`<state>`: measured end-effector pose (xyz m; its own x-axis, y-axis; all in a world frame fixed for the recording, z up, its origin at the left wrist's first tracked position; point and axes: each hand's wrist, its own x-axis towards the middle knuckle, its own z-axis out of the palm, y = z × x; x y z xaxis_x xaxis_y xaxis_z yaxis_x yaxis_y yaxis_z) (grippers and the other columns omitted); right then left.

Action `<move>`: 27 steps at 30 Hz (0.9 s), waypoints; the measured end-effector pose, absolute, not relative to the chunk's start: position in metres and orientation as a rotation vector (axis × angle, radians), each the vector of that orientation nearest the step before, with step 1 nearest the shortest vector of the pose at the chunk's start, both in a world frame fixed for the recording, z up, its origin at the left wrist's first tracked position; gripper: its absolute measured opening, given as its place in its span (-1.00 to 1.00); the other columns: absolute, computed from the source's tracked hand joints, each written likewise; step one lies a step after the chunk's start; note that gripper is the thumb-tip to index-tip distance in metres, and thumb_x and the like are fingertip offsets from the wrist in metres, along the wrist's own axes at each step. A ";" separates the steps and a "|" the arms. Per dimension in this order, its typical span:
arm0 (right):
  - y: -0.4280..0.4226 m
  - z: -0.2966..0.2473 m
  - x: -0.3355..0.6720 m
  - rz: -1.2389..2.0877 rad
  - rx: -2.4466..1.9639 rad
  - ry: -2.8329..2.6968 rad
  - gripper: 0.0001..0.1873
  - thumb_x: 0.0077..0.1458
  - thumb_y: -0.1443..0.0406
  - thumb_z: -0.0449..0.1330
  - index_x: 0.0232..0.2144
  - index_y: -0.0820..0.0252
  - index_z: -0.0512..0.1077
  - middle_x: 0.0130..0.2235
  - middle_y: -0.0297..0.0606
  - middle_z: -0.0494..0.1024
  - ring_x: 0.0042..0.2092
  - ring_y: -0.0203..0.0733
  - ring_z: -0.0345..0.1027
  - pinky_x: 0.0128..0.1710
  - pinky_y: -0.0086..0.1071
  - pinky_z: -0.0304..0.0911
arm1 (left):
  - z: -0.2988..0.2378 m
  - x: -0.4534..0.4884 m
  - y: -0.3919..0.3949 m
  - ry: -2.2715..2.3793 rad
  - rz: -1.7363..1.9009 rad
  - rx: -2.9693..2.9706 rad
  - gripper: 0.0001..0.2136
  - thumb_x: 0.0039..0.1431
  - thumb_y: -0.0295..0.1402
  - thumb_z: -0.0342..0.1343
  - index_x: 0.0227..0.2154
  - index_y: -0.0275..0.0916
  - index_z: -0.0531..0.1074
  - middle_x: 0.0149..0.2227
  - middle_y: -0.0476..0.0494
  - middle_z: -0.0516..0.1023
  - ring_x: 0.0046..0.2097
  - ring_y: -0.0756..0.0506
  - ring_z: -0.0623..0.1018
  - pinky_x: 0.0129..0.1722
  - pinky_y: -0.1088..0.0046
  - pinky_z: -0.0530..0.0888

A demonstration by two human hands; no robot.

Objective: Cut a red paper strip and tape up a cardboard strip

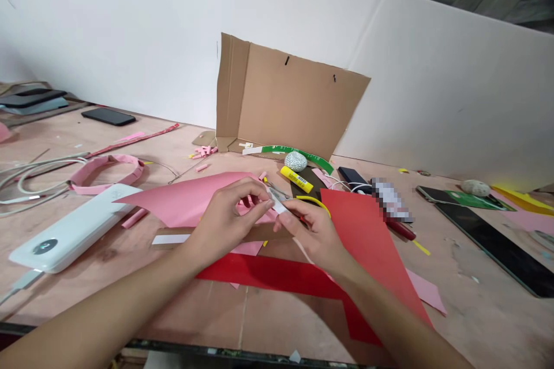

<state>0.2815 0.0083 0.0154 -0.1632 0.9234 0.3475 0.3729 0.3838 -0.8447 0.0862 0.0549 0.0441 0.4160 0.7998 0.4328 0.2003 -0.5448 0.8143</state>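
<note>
Two hands meet just above the middle of the table (454, 265), both closed on one small white strip (278, 206). The left hand (225, 216) pinches its near end between thumb and curled fingertips. The right hand (318, 233) pinches the other end, fingers pressed together, palm turned down. The strip is held clear of the surface, probably so that each hand can work its own end without the papers below catching.

Scissors (282, 192) with a yellow handle sit right behind the strip, tips pointing left. Whether the right hand grips them or they merely lie there cannot be told.

Under the wrists a pink sheet (186, 199) and a red sheet (367, 230) lie flat and overlapping, kept close as stock within reach. A yellow glue stick (296, 179) rests just beyond.

A folded cardboard panel (285, 104) stands upright against the wall, screening the back edge. At its foot are a speckled stone (295, 160) and a green strip (303, 153).

Off to the left are a white power bank (73, 230), cables (34, 176) and a pink paper loop (108, 170), pushed aside, well apart from the hands.
</note>
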 end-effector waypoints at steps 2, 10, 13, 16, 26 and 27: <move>0.008 0.021 0.283 0.829 -1.125 -1.720 -0.65 0.41 0.16 0.06 -0.38 0.15 0.49 -0.40 -0.31 0.56 -0.35 -0.23 0.42 -0.34 -0.38 0.30 | 0.047 0.086 0.054 0.861 1.095 1.899 -0.89 0.27 -0.35 0.22 -0.39 -0.19 0.54 -0.31 -0.03 0.61 -0.26 -0.05 0.53 -0.24 0.42 0.41; 0.012 0.020 0.289 0.885 -1.149 -1.704 -0.73 0.37 0.15 0.11 -0.32 0.15 0.49 -0.39 -0.33 0.52 -0.30 -0.21 0.41 -0.27 -0.35 0.30 | 0.042 0.087 0.057 0.853 1.094 1.691 -0.91 0.14 -0.33 0.31 -0.41 -0.24 0.60 -0.35 -0.10 0.67 -0.31 -0.08 0.60 -0.26 0.41 0.52; 0.013 0.018 0.292 0.869 -1.174 -1.693 -0.72 0.37 0.15 0.11 -0.33 0.14 0.48 -0.39 -0.33 0.52 -0.31 -0.22 0.40 -0.27 -0.35 0.28 | 0.043 0.086 0.058 0.868 1.126 1.664 -0.90 0.12 -0.33 0.33 -0.42 -0.25 0.60 -0.37 -0.10 0.67 -0.34 -0.07 0.59 -0.28 0.42 0.53; 0.014 0.017 0.296 0.865 -1.198 -1.680 -0.74 0.37 0.16 0.11 -0.29 0.15 0.49 -0.40 -0.33 0.52 -0.33 -0.23 0.38 -0.31 -0.36 0.26 | 0.045 0.084 0.059 0.876 1.154 1.647 -0.90 0.10 -0.33 0.34 -0.43 -0.25 0.59 -0.40 -0.08 0.65 -0.36 -0.04 0.58 -0.33 0.45 0.51; 0.016 0.018 0.301 0.734 -1.276 -1.697 -0.74 0.34 0.15 0.13 -0.32 0.13 0.51 -0.41 -0.33 0.54 -0.36 -0.22 0.40 -0.41 -0.38 0.25 | 0.047 0.083 0.059 0.932 1.188 1.657 -0.86 0.15 -0.27 0.31 -0.42 -0.23 0.60 -0.37 -0.09 0.66 -0.34 -0.07 0.59 -0.37 0.45 0.52; 0.016 0.017 0.302 0.698 -1.284 -1.705 -0.74 0.34 0.15 0.13 -0.32 0.13 0.52 -0.41 -0.33 0.55 -0.36 -0.21 0.41 -0.40 -0.37 0.26 | 0.047 0.083 0.060 0.942 1.191 1.666 -0.86 0.15 -0.27 0.32 -0.41 -0.22 0.60 -0.36 -0.09 0.66 -0.34 -0.07 0.59 -0.38 0.45 0.52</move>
<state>0.3016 0.0164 0.0173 -0.0934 0.9481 0.3040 0.4624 0.3117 -0.8301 0.0825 0.0598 0.0469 0.2596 0.9134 0.3135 0.0942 -0.3470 0.9331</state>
